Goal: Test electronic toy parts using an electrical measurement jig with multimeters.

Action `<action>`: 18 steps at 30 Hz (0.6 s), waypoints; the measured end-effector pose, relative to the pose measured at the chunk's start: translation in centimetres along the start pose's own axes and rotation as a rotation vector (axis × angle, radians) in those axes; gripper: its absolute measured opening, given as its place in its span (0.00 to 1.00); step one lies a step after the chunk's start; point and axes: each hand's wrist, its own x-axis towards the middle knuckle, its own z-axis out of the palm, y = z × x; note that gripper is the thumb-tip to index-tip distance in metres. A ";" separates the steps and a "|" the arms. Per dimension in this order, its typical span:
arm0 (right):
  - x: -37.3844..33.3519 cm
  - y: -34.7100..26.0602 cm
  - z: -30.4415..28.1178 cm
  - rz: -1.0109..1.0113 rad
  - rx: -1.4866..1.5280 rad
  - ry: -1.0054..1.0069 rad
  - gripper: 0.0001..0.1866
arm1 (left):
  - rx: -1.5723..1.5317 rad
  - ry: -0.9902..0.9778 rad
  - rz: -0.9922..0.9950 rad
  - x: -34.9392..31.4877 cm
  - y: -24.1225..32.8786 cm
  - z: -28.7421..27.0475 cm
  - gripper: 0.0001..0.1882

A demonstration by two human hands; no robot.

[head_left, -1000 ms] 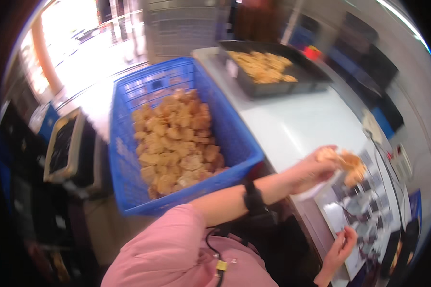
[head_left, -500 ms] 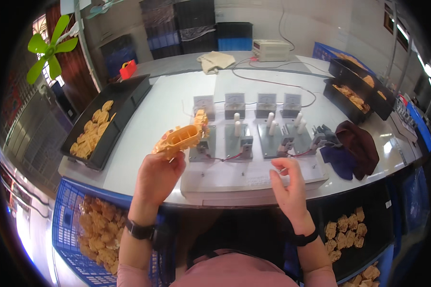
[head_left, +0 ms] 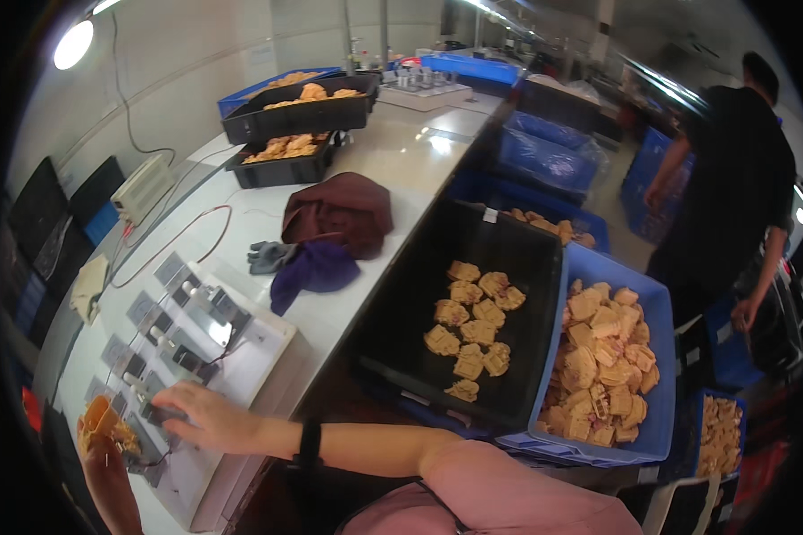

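At the lower left, my left hand (head_left: 103, 464) grips an orange-yellow moulded plastic housing (head_left: 101, 414) with an open cavity. My right hand (head_left: 203, 415) reaches across the front of a white test fixture (head_left: 263, 348), fingers apart and holding nothing that I can see. Its fingertips are close to the housing and to a white-tipped post (head_left: 136, 382) on the fixture. A row of small panel meters (head_left: 171, 269) stands along the fixture's back, with grey plates, posts and clamp blocks in front.
A maroon cloth (head_left: 352, 209), a purple cloth (head_left: 317, 272) and a grey glove (head_left: 268, 258) lie on the table. Beside it are a black tray (head_left: 410, 267) and a blue crate (head_left: 665, 357), both with similar parts. Black bins (head_left: 281, 172) stand farther back. A person (head_left: 718, 178) stands at right.
My view has swung to the right, bringing the crates and another person into sight. My right hand has come nearer the left hand, which still holds the housing.
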 end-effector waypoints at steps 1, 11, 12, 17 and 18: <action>0.0 -0.1 0.1 -0.004 -0.033 0.006 0.19 | -0.006 0.005 -0.027 0.3 -0.4 -0.1 0.27; 0.4 -0.3 0.0 0.028 0.048 -0.100 0.21 | 0.358 -0.125 0.043 2.1 4.4 5.9 0.25; 0.5 -0.3 0.1 0.044 0.061 -0.110 0.21 | 0.379 -0.164 0.078 2.1 4.7 6.1 0.24; 0.3 -0.7 0.0 0.079 0.080 -0.130 0.21 | 0.334 -0.092 0.051 2.8 4.6 4.9 0.24; 0.3 -0.7 0.0 0.091 0.101 -0.122 0.21 | 0.348 -0.115 0.058 3.0 4.4 4.5 0.24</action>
